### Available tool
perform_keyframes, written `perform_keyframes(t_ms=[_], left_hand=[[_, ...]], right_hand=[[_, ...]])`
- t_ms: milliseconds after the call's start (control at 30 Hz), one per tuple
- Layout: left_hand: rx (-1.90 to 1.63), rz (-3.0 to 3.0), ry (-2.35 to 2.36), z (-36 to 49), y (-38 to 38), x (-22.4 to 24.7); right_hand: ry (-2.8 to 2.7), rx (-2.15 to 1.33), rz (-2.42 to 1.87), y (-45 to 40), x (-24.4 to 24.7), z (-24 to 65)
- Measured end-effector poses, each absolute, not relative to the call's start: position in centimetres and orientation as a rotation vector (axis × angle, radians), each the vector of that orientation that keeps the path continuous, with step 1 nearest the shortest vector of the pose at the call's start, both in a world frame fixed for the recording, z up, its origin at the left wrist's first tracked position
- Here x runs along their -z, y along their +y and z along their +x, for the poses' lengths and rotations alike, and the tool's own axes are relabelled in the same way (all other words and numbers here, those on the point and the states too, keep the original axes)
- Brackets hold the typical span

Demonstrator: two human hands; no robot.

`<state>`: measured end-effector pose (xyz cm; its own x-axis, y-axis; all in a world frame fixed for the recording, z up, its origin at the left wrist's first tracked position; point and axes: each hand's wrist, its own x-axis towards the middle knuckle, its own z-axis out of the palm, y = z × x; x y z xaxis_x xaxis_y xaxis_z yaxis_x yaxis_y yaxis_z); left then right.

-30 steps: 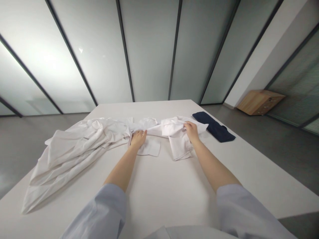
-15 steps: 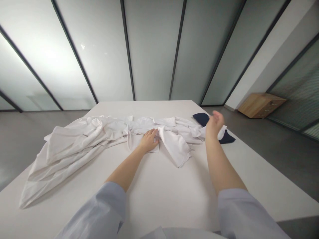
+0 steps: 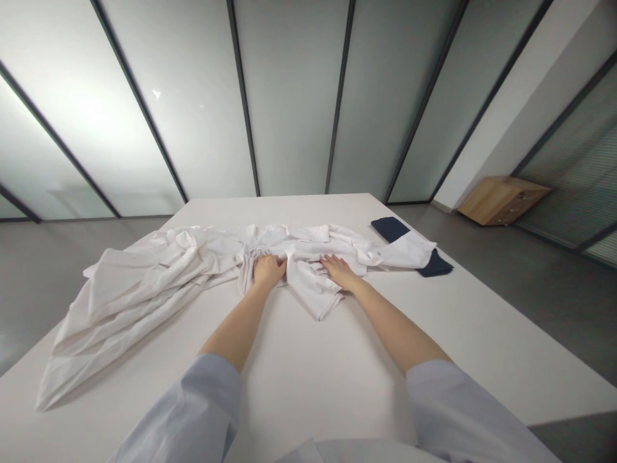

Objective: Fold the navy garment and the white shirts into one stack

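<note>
A long, crumpled white garment (image 3: 154, 283) lies across the table, with what looks like a sleeve stretching to the right. My left hand (image 3: 268, 271) is closed over bunched cloth near its middle; the fingertips are partly sunk in the folds. My right hand (image 3: 341, 272) rests on the garment a little further right, fingers stretched out and apart. Between the two hands, a folded flap of the white cloth hangs toward me. The sleeve-like end partly covers a folded dark navy cloth (image 3: 388, 227).
The white table (image 3: 337, 373) carries everything, its right edge running diagonally beyond the navy cloth. Frosted glass panels (image 3: 294, 96) with dark frames stand behind it. A wooden cabinet (image 3: 501, 199) sits on the grey floor at the right.
My right hand has come down and left from above the navy cloth onto the white garment. My left hand has shifted slightly left, bunching cloth. The sleeve-like end now lies flat over the navy cloth.
</note>
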<state>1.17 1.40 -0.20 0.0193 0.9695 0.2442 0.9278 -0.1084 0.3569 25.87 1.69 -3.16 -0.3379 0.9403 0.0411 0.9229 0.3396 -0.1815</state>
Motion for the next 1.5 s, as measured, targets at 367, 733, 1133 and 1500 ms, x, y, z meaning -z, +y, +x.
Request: perform_keyframes(t_ms=[367,733,1133,1500], left_hand=[[-1.018,1.917,0.870,4.9,0.6,1.6],[-1.339,0.907,0.796,1.7,1.9,0.2],[-1.035,1.106,1.004,0.1,1.8,0.2],[-1.232,0.815,0.841,-1.1,1.9,-0.8]], right_hand=[[-2.500,-0.176,-1.550,1.7,4.0,23.2],[-2.253,-0.285,-1.608,0.3,1.1,24.6],[-1.601,0.037,-1.743,1.7,1.4,29.1],[-2.076,-0.330,-1.663,1.1,1.1,27.3]])
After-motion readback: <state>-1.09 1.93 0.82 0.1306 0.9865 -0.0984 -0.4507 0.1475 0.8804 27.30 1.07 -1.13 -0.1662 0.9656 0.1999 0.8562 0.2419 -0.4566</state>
